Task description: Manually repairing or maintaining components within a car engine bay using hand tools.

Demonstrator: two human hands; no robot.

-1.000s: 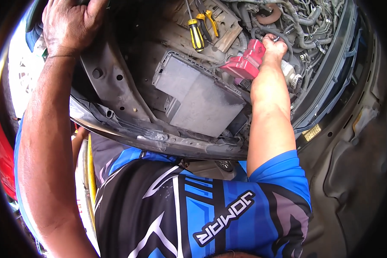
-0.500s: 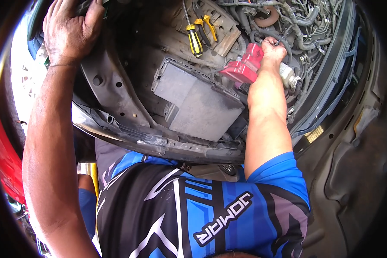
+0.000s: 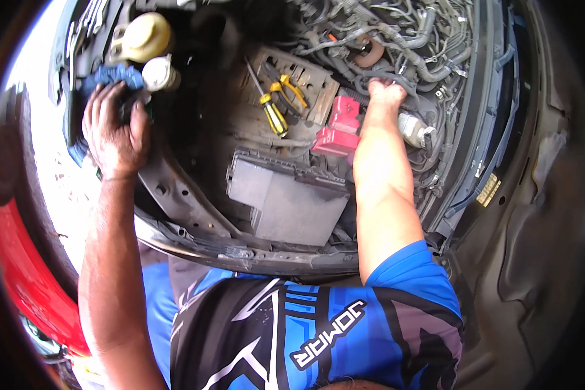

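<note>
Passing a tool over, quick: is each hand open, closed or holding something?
Left hand: thumb apart from fingers, at the blue cloth; grip cannot be told.
Right hand: fingers curled among engine hoses; anything held cannot be told.

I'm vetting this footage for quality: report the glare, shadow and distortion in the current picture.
Head view: glare bleaches the far left white; head view: deep shadow hides detail between the yellowish reservoir and the screwdriver; head view: the engine bay's near edge looks bowed, and the corners fall black; head view: the right grip shows too small for finger detail.
</note>
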